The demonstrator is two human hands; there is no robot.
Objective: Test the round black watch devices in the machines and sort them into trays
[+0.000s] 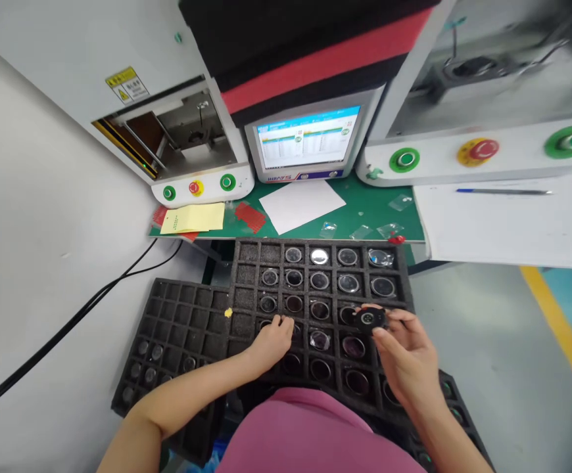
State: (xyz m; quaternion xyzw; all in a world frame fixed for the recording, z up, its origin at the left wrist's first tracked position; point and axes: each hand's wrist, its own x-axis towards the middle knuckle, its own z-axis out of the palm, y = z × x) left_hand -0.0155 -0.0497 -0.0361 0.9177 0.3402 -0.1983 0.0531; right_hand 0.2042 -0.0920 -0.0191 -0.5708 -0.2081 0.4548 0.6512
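Observation:
My right hand (411, 358) pinches a round black watch-like case (369, 320) at its edge, above the right side of the foam tray (270, 252). A paler ring with small dots marks the middle of the face turned to me. My left hand (273, 343) reaches into the left part of the same tray. Its fingers are drawn together over a compartment and hide what they touch. Round dark watch-like pieces with metallic rims, such as one piece (320, 370), lie one per compartment around both hands. Some of them have clear film on top.
A second foam tray (177, 299) with several small round pieces sits lower left. Behind the trays, a green bench (355, 203) carries papers, clear film scraps and a pen (503, 192). A lit screen (308, 141) stands between two machines with green and red buttons.

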